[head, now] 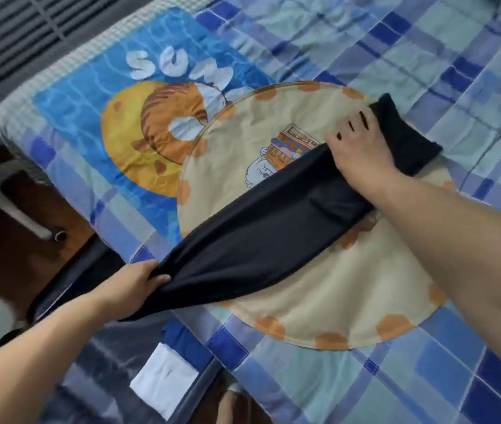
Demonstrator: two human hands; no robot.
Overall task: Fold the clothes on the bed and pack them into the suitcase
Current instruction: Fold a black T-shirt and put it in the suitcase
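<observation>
We see black garment, smooth knit, stretched long, axis near-left to far-right across bed; left hand grips near end, right hand presses far end, fingers spread.

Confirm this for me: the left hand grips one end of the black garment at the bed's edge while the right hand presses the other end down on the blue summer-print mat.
Not quite. In the head view the right hand presses the black garment down on the round beige mat, not the blue one. The rest holds: the left hand grips the near end at the bed's edge.
</observation>
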